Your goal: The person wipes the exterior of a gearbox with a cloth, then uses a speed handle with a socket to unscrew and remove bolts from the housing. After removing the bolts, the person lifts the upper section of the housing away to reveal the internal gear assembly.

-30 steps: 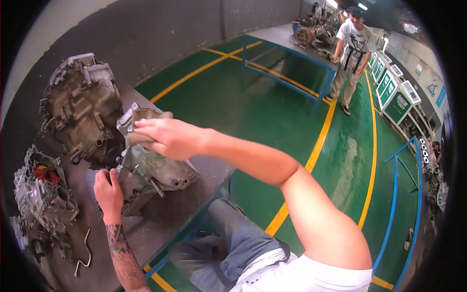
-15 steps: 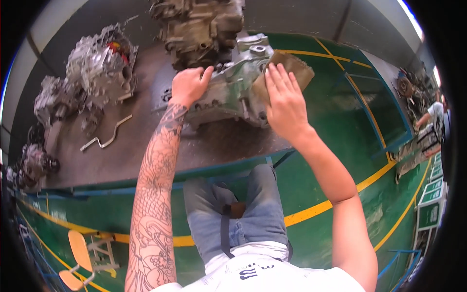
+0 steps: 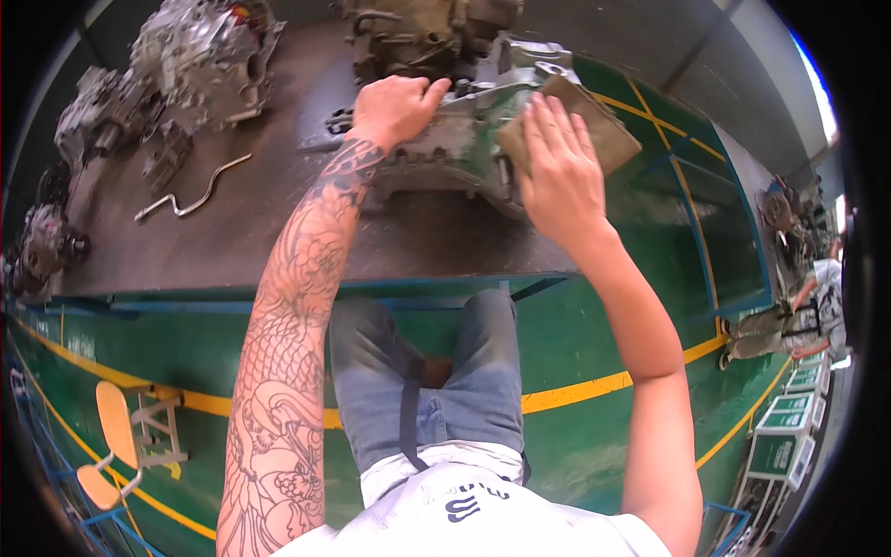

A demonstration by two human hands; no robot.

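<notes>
A grey-green cast metal housing (image 3: 432, 148), like a gearbox casing, lies on the workbench in front of me. My left hand (image 3: 394, 110) is closed at its upper edge, thumb stretched to the right; its other fingers are mostly hidden. On the housing's right end, my right hand (image 3: 563, 172) presses a brown cloth (image 3: 608, 139) with fingers nearly straight. The cloth sticks out past the fingers to the right and covers part of the casing. Just behind the housing stands a larger, dirty brown gearbox (image 3: 408, 37).
On the workbench (image 3: 251, 232), a bent metal rod (image 3: 195, 193) lies left of my forearm, with a large silver gearbox (image 3: 200, 65) and smaller metal assemblies (image 3: 97, 116) behind. A wooden-seated chair (image 3: 116, 422) is at lower left. At far right are a person (image 3: 807, 316) and white-green boxes (image 3: 784, 432).
The view has shifted, so the bench and its parts appear higher. My right hand and the cloth have moved slightly over the housing's right end. My left hand stays at its upper edge.
</notes>
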